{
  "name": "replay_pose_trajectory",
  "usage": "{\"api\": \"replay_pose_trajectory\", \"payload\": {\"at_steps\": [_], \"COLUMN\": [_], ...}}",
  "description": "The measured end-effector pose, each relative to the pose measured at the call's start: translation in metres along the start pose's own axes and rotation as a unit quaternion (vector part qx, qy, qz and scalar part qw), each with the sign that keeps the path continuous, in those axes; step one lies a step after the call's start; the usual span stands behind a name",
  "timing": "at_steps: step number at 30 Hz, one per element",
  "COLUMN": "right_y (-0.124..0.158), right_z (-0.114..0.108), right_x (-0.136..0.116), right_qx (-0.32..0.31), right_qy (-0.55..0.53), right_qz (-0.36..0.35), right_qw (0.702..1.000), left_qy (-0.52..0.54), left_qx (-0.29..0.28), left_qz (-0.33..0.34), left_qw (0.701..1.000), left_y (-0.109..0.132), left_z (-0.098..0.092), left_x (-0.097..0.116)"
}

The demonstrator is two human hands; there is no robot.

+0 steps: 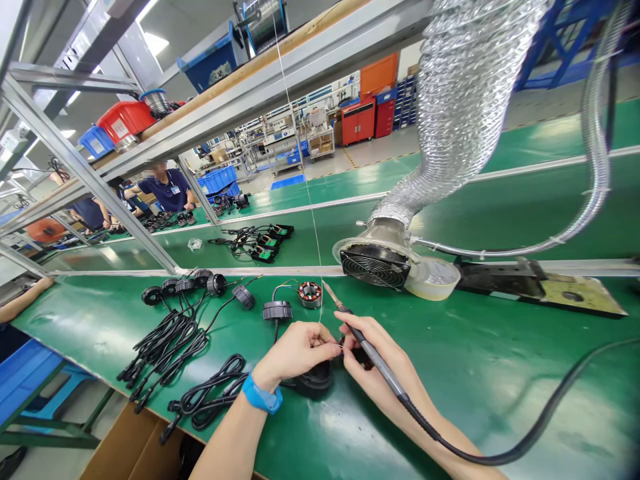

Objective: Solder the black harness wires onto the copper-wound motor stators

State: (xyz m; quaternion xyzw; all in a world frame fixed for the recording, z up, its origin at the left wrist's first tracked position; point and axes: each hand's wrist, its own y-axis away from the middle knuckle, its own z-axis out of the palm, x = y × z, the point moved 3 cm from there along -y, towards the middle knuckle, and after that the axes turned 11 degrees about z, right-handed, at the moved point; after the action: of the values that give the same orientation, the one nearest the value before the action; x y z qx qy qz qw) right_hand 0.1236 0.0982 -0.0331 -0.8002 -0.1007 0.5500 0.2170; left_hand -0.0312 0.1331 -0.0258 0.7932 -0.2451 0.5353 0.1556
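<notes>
My right hand (pixel 375 357) is shut on a black pen-style soldering iron (pixel 373 353), its metal tip (pixel 330 291) pointing up and away from the hands. My left hand (pixel 295 353), with a blue wrist strap (pixel 263 393), pinches a thin solder wire (pixel 311 220) that runs down from a spool (pixel 265 23) overhead. Both hands sit over a black round cabled part (pixel 315 377), partly hidden by my fingers. Just beyond lie a copper-wound stator (pixel 310 295) and a black round part (pixel 277 310), with further cabled parts (pixel 217 285) and coiled black cables (pixel 165 340) to the left.
A fume extractor hood (pixel 375 265) on a silver duct (pixel 465 100) stands to the right, beside a tape roll (pixel 433 279). The iron's black cord (pixel 525 427) crosses the green bench mat (pixel 475 347). Circuit boards (pixel 265 252) lie beyond, and a co-worker (pixel 165 190) sits further off.
</notes>
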Motion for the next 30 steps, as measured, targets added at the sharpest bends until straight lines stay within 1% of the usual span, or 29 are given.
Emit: {"api": "replay_pose_trajectory", "payload": {"at_steps": [7, 8, 11, 13, 15, 19, 24, 30], "right_y": [0.007, 0.008, 0.01, 0.011, 0.011, 0.012, 0.013, 0.013], "right_z": [0.0, 0.001, 0.003, 0.004, 0.004, 0.002, 0.0, 0.001], "right_x": [0.003, 0.003, 0.004, 0.004, 0.005, 0.004, 0.004, 0.001], "right_qx": [0.012, 0.013, 0.015, 0.014, 0.014, 0.016, 0.019, 0.034], "right_qy": [0.02, 0.023, 0.029, 0.033, 0.034, 0.026, 0.025, 0.04], "right_qz": [-0.022, -0.027, -0.032, -0.023, -0.01, 0.006, 0.012, -0.031], "right_qw": [0.999, 0.999, 0.999, 0.999, 0.999, 1.0, 0.999, 0.998], "left_qy": [-0.073, -0.089, -0.139, -0.143, -0.11, -0.039, -0.035, -0.004], "left_qx": [-0.026, -0.021, 0.009, 0.019, 0.013, 0.003, 0.007, 0.023], "left_qz": [-0.018, -0.006, 0.064, 0.085, 0.066, -0.001, -0.01, -0.025], "left_qw": [0.997, 0.996, 0.988, 0.986, 0.992, 0.999, 0.999, 0.999], "left_y": [0.003, 0.002, 0.001, 0.0, 0.0, -0.001, -0.003, -0.004], "left_z": [0.002, 0.001, -0.001, -0.002, -0.002, 0.0, 0.001, 0.002], "left_x": [0.012, 0.014, 0.02, 0.019, 0.015, 0.008, 0.006, 0.002]}}
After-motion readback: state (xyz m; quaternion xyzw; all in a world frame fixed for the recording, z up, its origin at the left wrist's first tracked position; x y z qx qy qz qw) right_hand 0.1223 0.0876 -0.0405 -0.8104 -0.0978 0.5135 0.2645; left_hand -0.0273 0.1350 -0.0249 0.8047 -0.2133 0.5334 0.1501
